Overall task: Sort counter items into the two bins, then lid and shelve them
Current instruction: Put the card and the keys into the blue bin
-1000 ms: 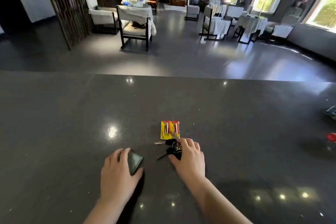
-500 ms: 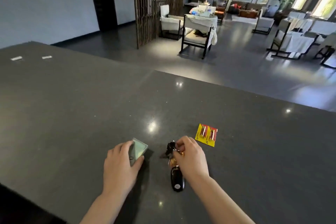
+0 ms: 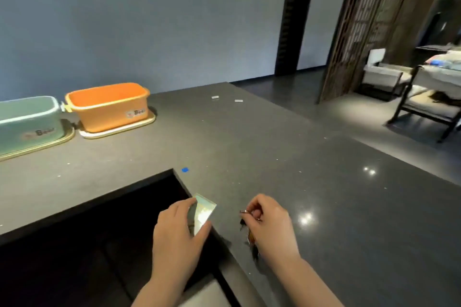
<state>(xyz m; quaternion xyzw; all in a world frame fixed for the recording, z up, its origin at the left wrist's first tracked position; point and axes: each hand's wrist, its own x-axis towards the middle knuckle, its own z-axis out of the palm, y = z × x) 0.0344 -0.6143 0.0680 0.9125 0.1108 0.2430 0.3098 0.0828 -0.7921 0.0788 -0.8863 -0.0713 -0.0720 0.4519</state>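
My left hand (image 3: 178, 234) grips a small flat card-like case (image 3: 203, 214) with a shiny greenish face, lifted above the counter's inner corner. My right hand (image 3: 270, 225) pinches a bunch of keys (image 3: 249, 234) by the ring, and the dark fob hangs below my fingers. An orange bin (image 3: 109, 107) stands at the far left on a cream lid. Beside it, at the left edge, a green bin (image 3: 28, 122) sits on its own gold-rimmed lid. Both bins are open on top.
The dark L-shaped counter (image 3: 249, 147) wraps round a black recess (image 3: 94, 227) below my left hand. A blue tape mark (image 3: 184, 170) and two small white pieces (image 3: 226, 99) lie on the counter. Chairs and a wooden screen stand beyond at right.
My view has swung left, bringing both bins into sight and losing the yellow battery pack. Both hands have lifted their items off the counter and carried them leftward.
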